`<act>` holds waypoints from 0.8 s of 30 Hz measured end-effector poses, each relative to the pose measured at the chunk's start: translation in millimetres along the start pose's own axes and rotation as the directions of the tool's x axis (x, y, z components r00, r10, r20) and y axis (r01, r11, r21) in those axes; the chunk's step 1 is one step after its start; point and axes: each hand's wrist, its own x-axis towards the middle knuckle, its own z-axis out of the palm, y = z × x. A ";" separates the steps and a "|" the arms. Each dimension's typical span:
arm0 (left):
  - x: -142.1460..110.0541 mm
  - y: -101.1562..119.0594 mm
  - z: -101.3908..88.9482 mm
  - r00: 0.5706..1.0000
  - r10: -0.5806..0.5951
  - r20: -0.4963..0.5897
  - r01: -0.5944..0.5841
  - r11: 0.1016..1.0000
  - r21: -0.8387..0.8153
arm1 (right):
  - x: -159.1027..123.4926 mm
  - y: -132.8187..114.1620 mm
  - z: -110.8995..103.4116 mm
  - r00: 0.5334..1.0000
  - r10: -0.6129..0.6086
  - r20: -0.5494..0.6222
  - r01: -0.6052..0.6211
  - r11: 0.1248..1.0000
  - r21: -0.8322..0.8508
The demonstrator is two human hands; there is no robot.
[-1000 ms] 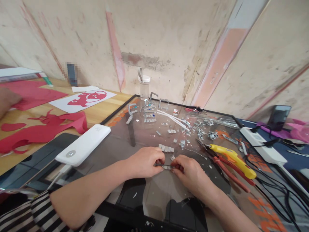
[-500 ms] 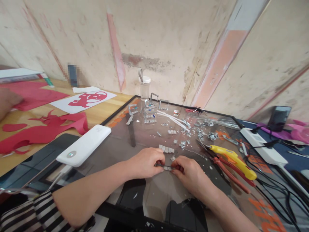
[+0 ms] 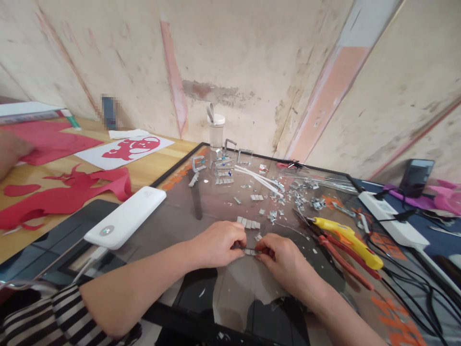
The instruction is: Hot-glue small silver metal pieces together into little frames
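My left hand (image 3: 218,242) and my right hand (image 3: 283,257) meet low in the middle of a glass sheet (image 3: 216,298) with a black frame. Both pinch the ends of a small strip of silver metal pieces (image 3: 249,251) held between them just above the glass. The fingers of each hand are curled closed on it. A short row of similar silver pieces (image 3: 248,222) lies just beyond my hands. Many more metal bits (image 3: 288,192) are scattered further back.
A white power bank (image 3: 126,216) lies left of my hands. Yellow cutters (image 3: 347,235) and red-handled pliers (image 3: 342,262) lie to the right, by a white power strip (image 3: 391,216) with black cables. Red paper cut-outs (image 3: 61,194) cover the wooden table. A clear jar (image 3: 216,129) stands at the wall.
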 end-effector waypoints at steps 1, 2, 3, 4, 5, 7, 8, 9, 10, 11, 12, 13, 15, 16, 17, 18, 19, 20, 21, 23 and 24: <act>-0.1 -0.2 0.1 1.000 0.000 -0.001 0.000 1.000 0.001 | 0.4 0.5 0.3 1.000 -0.004 -0.004 0.004 1.000 0.003; -0.2 -0.5 0.2 1.000 0.001 -0.002 -0.001 1.000 0.002 | 0.8 0.9 0.6 1.000 -0.009 -0.009 0.009 1.000 0.006; -0.2 -0.8 0.4 1.000 0.004 -0.005 -0.004 1.000 0.004 | 1.3 1.2 1.1 1.000 -0.012 -0.013 0.012 1.000 0.009; -0.3 -1.1 0.6 1.000 0.008 -0.007 -0.008 1.000 0.005 | 1.7 1.4 1.5 1.000 -0.014 -0.017 0.014 1.000 0.011; -0.4 -1.5 0.8 1.000 0.012 -0.009 -0.012 1.000 0.008 | 1.9 1.4 1.8 1.000 -0.017 -0.019 0.017 1.000 0.012; -0.4 -2.2 1.2 1.000 0.017 -0.009 -0.017 1.000 0.011 | 1.7 0.9 2.0 1.000 -0.015 -0.015 0.015 1.000 0.013; -0.4 -2.5 1.4 1.000 0.019 -0.007 -0.019 1.000 0.012 | 1.4 0.4 1.9 1.000 -0.013 -0.012 0.013 1.000 0.014; -0.4 -2.7 1.5 1.000 0.019 -0.004 -0.019 1.000 0.011 | 1.1 -0.1 1.6 1.000 -0.012 -0.011 0.012 1.000 0.014; -0.4 -2.9 1.6 1.000 0.019 -0.004 -0.019 1.000 0.008 | 0.7 -0.6 1.2 1.000 -0.011 -0.009 0.011 1.000 0.014; -0.4 -3.2 1.8 1.000 0.020 -0.003 -0.020 1.000 0.004 | 0.4 -1.1 0.8 1.000 -0.010 -0.009 0.010 1.000 0.014; -0.4 -3.4 1.9 1.000 0.021 -0.004 -0.021 1.000 0.001 | 0.2 -1.5 0.3 1.000 -0.009 -0.009 0.009 1.000 0.013; -0.3 -3.6 2.1 1.000 0.023 -0.006 -0.023 1.000 -0.003 | 0.1 -1.9 -0.1 1.000 -0.009 -0.009 0.009 1.000 0.013; -0.3 -4.0 2.4 1.000 0.027 -0.008 -0.027 1.000 -0.010 | 0.1 -2.5 -0.8 1.000 -0.005 -0.009 0.006 1.000 0.014; -0.3 -4.2 2.6 1.000 0.029 -0.009 -0.029 1.000 -0.013 | 0.2 -2.7 -0.9 1.000 -0.003 -0.008 0.003 1.000 0.014; -0.4 -4.3 2.7 0.999 0.031 -0.010 -0.031 0.999 -0.014 | 0.3 -2.9 -1.0 1.000 -0.002 -0.007 0.002 1.000 0.016; -0.4 -4.3 2.6 0.999 0.031 -0.012 -0.031 0.999 -0.015 | 0.5 -2.9 -0.9 1.000 -0.001 -0.007 0.001 1.000 0.018; -0.4 -4.2 2.5 0.999 0.031 -0.012 -0.031 0.999 -0.016 | 0.6 -2.9 -0.8 1.000 0.002 -0.007 -0.002 1.000 0.020; -0.4 -4.0 2.3 1.000 0.029 -0.010 -0.030 0.999 -0.017 | 0.7 -2.7 -0.6 1.000 0.004 -0.006 -0.004 1.000 0.022; -0.4 -3.7 2.1 1.000 0.027 -0.009 -0.027 0.999 -0.018 | 0.7 -2.4 -0.3 1.000 0.005 -0.005 -0.005 1.000 0.024; -0.5 -3.2 1.5 1.000 0.024 -0.005 -0.024 1.000 -0.021 | 0.6 -1.6 0.2 1.000 0.001 -0.003 -0.001 1.000 0.031; -0.4 -3.0 1.3 1.000 0.023 -0.002 -0.023 0.999 -0.022 | 0.5 -1.3 0.3 1.000 0.000 -0.002 0.000 0.999 0.033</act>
